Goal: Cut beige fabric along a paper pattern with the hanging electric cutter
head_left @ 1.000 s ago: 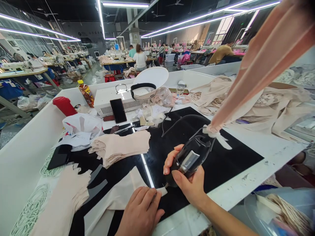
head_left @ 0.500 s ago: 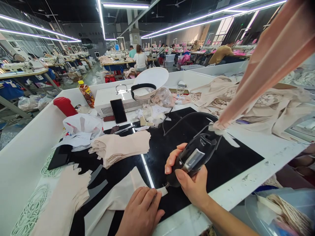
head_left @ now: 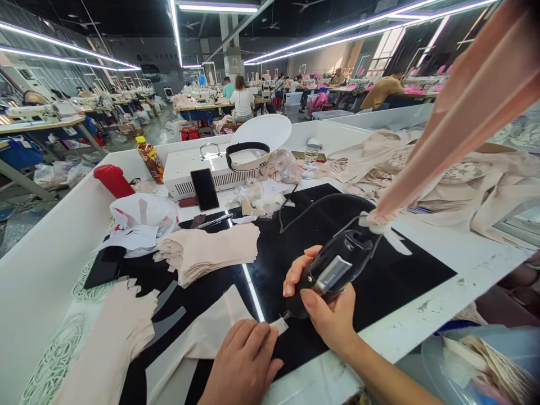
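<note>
My right hand [head_left: 324, 306] is closed around a black handheld cutting tool [head_left: 329, 270] whose tip touches a small pale tab at the corner of a beige fabric piece [head_left: 206, 334]. A strip of peach cloth [head_left: 459, 107] is tied to the tool's top and runs up to the right. My left hand [head_left: 242, 365] lies flat on the beige fabric piece, fingers stretched out, pressing it onto the black mat [head_left: 379, 275].
A folded stack of beige fabric [head_left: 206, 253] lies behind the work; another pile [head_left: 109, 343] sits at the left. A phone [head_left: 205, 188], white metal box [head_left: 185, 166], red cup [head_left: 112, 180], bottle [head_left: 147, 157] and heaped cloth [head_left: 464, 174] ring the mat. Other people work at distant tables.
The tool in my right hand has tilted and shifted slightly right and up. My left hand stays on the fabric.
</note>
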`<action>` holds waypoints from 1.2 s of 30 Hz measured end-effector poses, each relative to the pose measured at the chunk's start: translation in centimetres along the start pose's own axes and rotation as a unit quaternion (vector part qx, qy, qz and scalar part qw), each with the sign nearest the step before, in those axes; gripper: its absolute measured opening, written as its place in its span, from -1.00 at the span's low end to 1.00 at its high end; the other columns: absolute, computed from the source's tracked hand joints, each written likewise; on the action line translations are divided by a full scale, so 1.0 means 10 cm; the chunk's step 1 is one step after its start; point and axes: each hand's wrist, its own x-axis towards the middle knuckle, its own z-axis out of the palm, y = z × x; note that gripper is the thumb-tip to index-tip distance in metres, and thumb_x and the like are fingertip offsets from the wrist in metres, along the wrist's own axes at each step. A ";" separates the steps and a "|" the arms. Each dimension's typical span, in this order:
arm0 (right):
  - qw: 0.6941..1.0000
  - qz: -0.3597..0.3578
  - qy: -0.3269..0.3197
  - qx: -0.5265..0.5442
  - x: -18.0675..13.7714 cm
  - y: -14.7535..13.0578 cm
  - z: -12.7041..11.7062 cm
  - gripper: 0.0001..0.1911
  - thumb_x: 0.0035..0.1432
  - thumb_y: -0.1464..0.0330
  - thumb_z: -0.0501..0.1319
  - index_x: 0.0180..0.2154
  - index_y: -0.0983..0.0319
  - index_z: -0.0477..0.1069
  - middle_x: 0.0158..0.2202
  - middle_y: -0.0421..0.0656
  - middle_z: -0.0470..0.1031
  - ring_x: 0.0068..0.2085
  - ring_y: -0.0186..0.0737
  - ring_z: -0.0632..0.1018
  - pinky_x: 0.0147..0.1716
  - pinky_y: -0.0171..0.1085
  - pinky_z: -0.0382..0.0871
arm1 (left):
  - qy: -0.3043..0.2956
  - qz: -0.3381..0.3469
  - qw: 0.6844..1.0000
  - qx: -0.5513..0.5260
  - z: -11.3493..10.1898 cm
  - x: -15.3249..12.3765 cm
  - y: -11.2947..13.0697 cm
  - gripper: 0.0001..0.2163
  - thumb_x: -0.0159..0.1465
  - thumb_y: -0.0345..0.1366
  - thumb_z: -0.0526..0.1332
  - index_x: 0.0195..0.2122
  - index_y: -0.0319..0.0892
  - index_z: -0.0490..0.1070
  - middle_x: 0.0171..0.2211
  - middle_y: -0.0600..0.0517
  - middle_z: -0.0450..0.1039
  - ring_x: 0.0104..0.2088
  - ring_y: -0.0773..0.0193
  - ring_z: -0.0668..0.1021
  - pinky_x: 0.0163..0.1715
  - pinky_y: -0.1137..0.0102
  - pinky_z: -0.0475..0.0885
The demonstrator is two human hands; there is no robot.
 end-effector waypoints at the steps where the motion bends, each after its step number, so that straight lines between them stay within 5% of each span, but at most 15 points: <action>1: 1.000 0.000 0.001 0.003 0.00 0.00 0.00 -0.59 0.31 0.25 0.48 0.11 0.03 0.43 -0.28 -0.25 0.54 -0.38 -0.34 0.55 -0.37 -0.32 0.56 | -0.001 0.001 1.000 -0.001 0.00 0.00 0.00 -0.58 0.66 -0.20 -0.13 0.03 -0.20 0.53 -0.14 0.04 0.63 -0.17 0.19 0.66 -0.10 0.26 0.57; 30: 1.000 0.017 -0.017 -0.004 -0.11 -0.07 -0.05 -0.66 0.38 0.30 0.41 0.12 0.01 0.42 -0.27 -0.24 0.54 -0.37 -0.33 0.58 -0.32 -0.29 0.57 | -0.036 -0.009 0.999 -0.017 -0.04 -0.01 0.01 -0.59 0.65 -0.20 -0.11 0.10 -0.22 0.52 -0.06 -0.01 0.64 -0.12 0.14 0.67 -0.12 0.24 0.64; 36: 1.000 0.009 -0.015 -0.013 -0.08 -0.10 -0.07 -0.60 0.32 0.24 0.46 0.12 0.02 0.43 -0.29 -0.24 0.54 -0.40 -0.32 0.53 -0.39 -0.31 0.54 | -0.013 0.012 0.999 -0.033 -0.07 -0.02 -0.05 -0.66 0.65 -0.27 -0.05 0.04 -0.19 0.53 -0.08 0.04 0.67 -0.11 0.21 0.69 0.03 0.25 0.61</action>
